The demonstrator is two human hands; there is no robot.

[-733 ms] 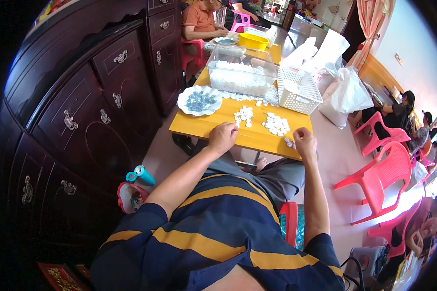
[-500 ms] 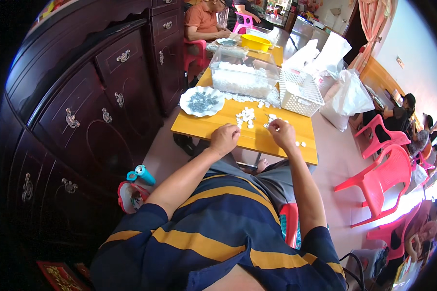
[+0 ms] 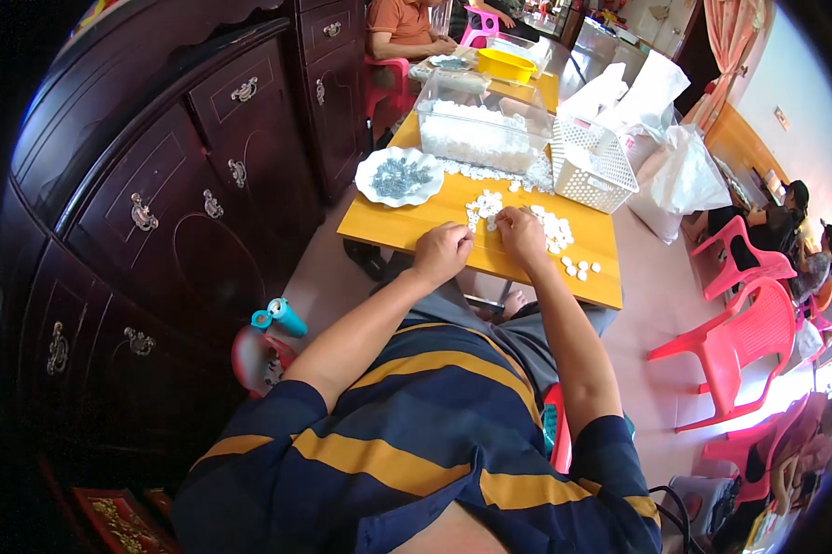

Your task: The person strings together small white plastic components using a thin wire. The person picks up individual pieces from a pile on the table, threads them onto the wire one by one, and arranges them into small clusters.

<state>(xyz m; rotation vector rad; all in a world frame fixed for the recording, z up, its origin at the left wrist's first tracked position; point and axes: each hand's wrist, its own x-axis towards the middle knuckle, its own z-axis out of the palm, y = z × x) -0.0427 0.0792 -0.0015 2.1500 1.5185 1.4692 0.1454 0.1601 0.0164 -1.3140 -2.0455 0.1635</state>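
Over the near edge of the wooden table (image 3: 370, 222), my left hand (image 3: 446, 251) is curled with its fingertips pressed together; whatever it pinches is too small to make out. My right hand (image 3: 524, 236) is close beside it, fingers bent down and closed among small round white pieces (image 3: 554, 233); their tips are partly hidden, and so is anything in them. Another loose cluster of white pieces (image 3: 483, 208) lies just beyond my hands. To the left, a white scalloped plate (image 3: 432, 191) holds many small dark grey parts (image 3: 397, 175).
Behind the clusters stands a clear plastic bin (image 3: 483, 159) of white pieces, beside a white perforated basket (image 3: 593, 192). White bags (image 3: 682, 180) crowd the right. A dark cabinet (image 3: 148, 268) lines my left; pink chairs (image 3: 744, 337) stand right. Someone sits past a yellow basin (image 3: 506, 65).
My right hand has moved left and in toward the left hand, uncovering white pieces to its right. The left hand stays curled. The whole view has shifted slightly.
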